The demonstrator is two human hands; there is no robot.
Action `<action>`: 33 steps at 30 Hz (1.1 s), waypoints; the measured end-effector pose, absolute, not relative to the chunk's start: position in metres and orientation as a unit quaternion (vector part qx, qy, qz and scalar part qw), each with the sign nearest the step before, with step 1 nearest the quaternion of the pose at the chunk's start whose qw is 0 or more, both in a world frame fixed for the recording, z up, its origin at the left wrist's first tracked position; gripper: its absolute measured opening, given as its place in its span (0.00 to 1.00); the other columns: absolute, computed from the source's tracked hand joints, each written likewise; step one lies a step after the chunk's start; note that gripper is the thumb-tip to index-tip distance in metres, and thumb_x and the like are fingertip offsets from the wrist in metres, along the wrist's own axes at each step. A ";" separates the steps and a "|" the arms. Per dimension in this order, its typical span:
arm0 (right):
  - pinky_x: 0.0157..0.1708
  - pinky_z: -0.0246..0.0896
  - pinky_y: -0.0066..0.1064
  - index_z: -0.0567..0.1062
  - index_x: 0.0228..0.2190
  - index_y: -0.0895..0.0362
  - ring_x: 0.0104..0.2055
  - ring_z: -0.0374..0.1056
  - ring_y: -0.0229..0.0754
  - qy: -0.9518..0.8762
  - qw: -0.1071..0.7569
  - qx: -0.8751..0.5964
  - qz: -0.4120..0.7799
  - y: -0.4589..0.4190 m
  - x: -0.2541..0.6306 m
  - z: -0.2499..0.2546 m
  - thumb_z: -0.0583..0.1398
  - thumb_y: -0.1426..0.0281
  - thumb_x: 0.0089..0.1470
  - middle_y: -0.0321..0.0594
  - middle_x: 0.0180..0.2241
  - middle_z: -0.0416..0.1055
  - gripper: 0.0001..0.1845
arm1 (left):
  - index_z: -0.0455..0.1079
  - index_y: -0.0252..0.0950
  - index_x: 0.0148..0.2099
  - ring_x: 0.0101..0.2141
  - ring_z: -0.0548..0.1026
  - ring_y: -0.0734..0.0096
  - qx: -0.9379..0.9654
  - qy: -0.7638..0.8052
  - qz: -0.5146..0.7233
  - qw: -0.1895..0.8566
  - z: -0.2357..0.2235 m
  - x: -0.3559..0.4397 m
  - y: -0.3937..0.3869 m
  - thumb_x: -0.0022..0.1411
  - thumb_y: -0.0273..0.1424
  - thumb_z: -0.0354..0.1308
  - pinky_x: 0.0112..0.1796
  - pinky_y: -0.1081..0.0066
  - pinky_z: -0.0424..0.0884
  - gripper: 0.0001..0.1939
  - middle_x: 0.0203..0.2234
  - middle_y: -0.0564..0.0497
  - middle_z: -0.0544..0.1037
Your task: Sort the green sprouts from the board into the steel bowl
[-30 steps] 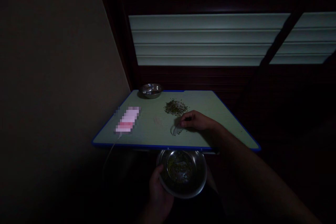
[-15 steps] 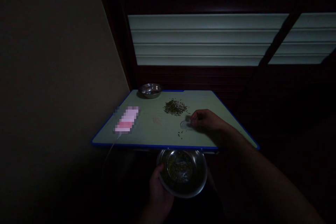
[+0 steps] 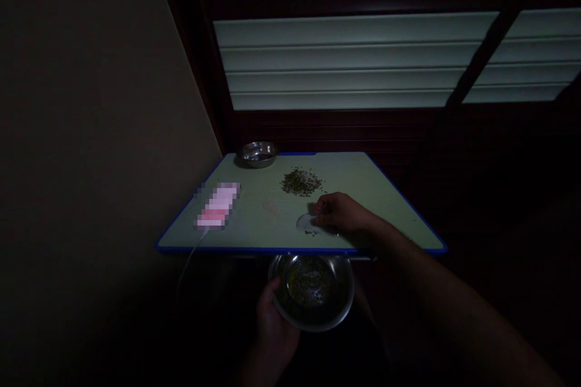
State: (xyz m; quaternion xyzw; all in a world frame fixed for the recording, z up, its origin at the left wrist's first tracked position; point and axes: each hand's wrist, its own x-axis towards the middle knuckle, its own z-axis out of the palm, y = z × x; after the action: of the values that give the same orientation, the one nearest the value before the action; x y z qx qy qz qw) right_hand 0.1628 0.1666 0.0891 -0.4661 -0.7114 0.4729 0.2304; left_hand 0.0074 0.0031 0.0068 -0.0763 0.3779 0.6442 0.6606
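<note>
My left hand (image 3: 276,325) grips the left rim of a metal bowl (image 3: 344,299), which sits just below the front edge of the pale green tabletop (image 3: 358,178). Small green grains, like mung beans, lie inside the bowl. Above the tabletop, my right hand (image 3: 342,211) is closed on a clear, round-edged piece (image 3: 304,222), seemingly plastic. A few loose dark grains (image 3: 310,233) show at that piece's near edge. Farther back lies a pile of green grains (image 3: 297,182) with whitish bits in it.
A second metal bowl (image 3: 258,162) stands at the back left corner. At the left lies a pixelated phone (image 3: 219,205) with a cable (image 3: 190,260) hanging off the front edge. A faint pale scatter (image 3: 271,208) lies mid-table. Slatted panels (image 3: 336,60) rise behind.
My right hand moved right with the clear piece, uncovering several loose grains, then came back left and down over them. My left hand keeps the bowl in place. The view shifted slightly.
</note>
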 end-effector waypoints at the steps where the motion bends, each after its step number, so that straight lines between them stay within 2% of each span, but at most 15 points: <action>1: 0.18 0.52 0.25 0.71 0.26 0.58 0.18 0.61 0.33 -0.717 0.222 -0.461 0.474 0.164 0.162 0.089 0.68 0.68 0.37 0.33 0.18 0.68 0.14 | 0.77 0.36 0.37 0.36 0.79 0.59 -0.076 0.375 0.646 0.660 0.007 0.007 0.003 0.55 0.32 0.57 0.44 0.57 0.72 0.10 0.31 0.46 0.83; 5: 0.20 0.53 0.25 0.73 0.28 0.58 0.20 0.61 0.33 -0.741 0.190 -0.437 0.473 0.156 0.159 0.091 0.67 0.68 0.38 0.32 0.19 0.68 0.12 | 0.76 0.36 0.40 0.37 0.79 0.59 -0.075 0.374 0.653 0.654 0.008 0.008 0.002 0.56 0.31 0.57 0.46 0.57 0.71 0.11 0.32 0.46 0.82; 12: 0.23 0.56 0.26 0.74 0.29 0.58 0.24 0.63 0.35 -0.772 0.174 -0.428 0.437 0.145 0.155 0.096 0.67 0.69 0.39 0.35 0.24 0.71 0.12 | 0.77 0.34 0.40 0.38 0.79 0.57 -0.070 0.342 0.656 0.670 0.003 0.008 0.003 0.56 0.32 0.56 0.45 0.57 0.71 0.11 0.34 0.44 0.82; 18: 0.26 0.58 0.27 0.73 0.30 0.58 0.26 0.64 0.35 -0.778 0.161 -0.399 0.458 0.140 0.154 0.097 0.66 0.69 0.40 0.35 0.26 0.72 0.11 | 0.77 0.33 0.38 0.36 0.79 0.58 -0.074 0.360 0.648 0.667 0.005 0.010 0.004 0.56 0.32 0.56 0.44 0.58 0.71 0.11 0.32 0.44 0.82; 23: 0.25 0.58 0.27 0.71 0.29 0.58 0.24 0.63 0.35 -0.729 0.227 -0.394 0.511 0.168 0.157 0.106 0.65 0.68 0.38 0.35 0.24 0.71 0.13 | 0.77 0.33 0.38 0.36 0.79 0.58 -0.083 0.351 0.651 0.668 0.005 0.009 0.004 0.57 0.32 0.56 0.45 0.58 0.71 0.11 0.32 0.43 0.83; 27: 0.26 0.55 0.27 0.74 0.29 0.59 0.24 0.61 0.34 -0.727 0.334 -0.424 0.425 0.201 0.164 0.110 0.66 0.68 0.34 0.33 0.22 0.69 0.15 | 0.77 0.33 0.37 0.36 0.79 0.58 -0.086 0.352 0.644 0.674 0.003 0.007 0.003 0.59 0.31 0.54 0.46 0.57 0.71 0.12 0.32 0.43 0.83; 29: 0.27 0.56 0.28 0.74 0.27 0.60 0.25 0.61 0.35 -0.712 0.376 -0.449 0.387 0.210 0.168 0.105 0.65 0.67 0.34 0.34 0.22 0.69 0.13 | 0.77 0.33 0.37 0.36 0.79 0.58 -0.088 0.357 0.640 0.675 0.003 0.007 0.003 0.59 0.32 0.54 0.46 0.57 0.71 0.12 0.32 0.43 0.83; 33: 0.30 0.58 0.30 0.74 0.24 0.59 0.26 0.63 0.37 -0.701 0.410 -0.484 0.325 0.213 0.174 0.088 0.63 0.67 0.37 0.37 0.23 0.72 0.09 | 0.77 0.33 0.38 0.35 0.79 0.59 -0.089 0.370 0.636 0.672 0.004 0.008 0.001 0.59 0.32 0.54 0.46 0.57 0.71 0.12 0.33 0.43 0.83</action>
State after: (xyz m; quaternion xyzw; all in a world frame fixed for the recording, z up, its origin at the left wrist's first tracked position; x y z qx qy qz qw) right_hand 0.1742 0.2126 0.0878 -0.4838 -0.7014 0.3249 0.4104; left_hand 0.0077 0.0007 0.0039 -0.0890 0.3702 0.6356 0.6716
